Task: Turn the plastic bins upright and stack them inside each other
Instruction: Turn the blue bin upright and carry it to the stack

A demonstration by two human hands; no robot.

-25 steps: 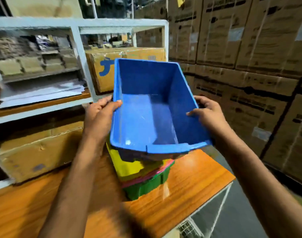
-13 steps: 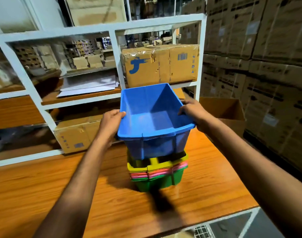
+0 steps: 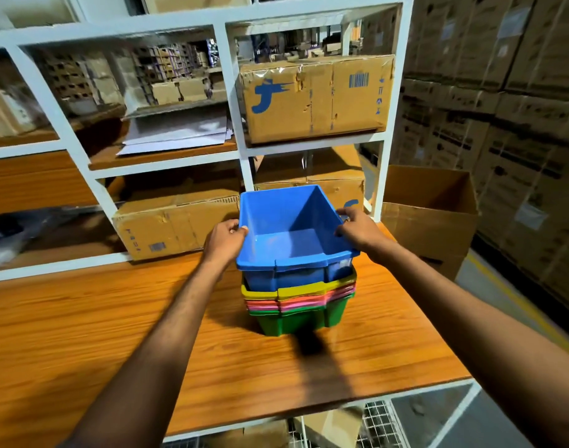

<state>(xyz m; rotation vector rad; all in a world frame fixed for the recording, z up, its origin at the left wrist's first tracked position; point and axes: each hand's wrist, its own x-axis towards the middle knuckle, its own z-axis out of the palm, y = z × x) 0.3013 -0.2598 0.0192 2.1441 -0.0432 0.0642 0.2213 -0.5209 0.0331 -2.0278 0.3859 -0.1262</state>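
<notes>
An upright blue plastic bin (image 3: 289, 240) sits partway down in a nested stack on the wooden table (image 3: 115, 334). Below it show the rims of a yellow bin (image 3: 296, 287), pink bins (image 3: 301, 302) and a green bin (image 3: 304, 320) at the bottom. My left hand (image 3: 225, 240) grips the blue bin's left rim. My right hand (image 3: 360, 229) grips its right rim. The blue bin's body still stands well above the yellow rim.
A white shelf frame (image 3: 244, 163) rises just behind the stack, holding cardboard boxes (image 3: 315, 98) and paper sheets (image 3: 179, 134). An open carton (image 3: 428, 205) stands right of the table. A wall of stacked cartons (image 3: 509, 108) fills the right side.
The blue bin, held tilted and high a second ago, has been levelled and lowered into the yellow bin. Both hands stayed on its rims.
</notes>
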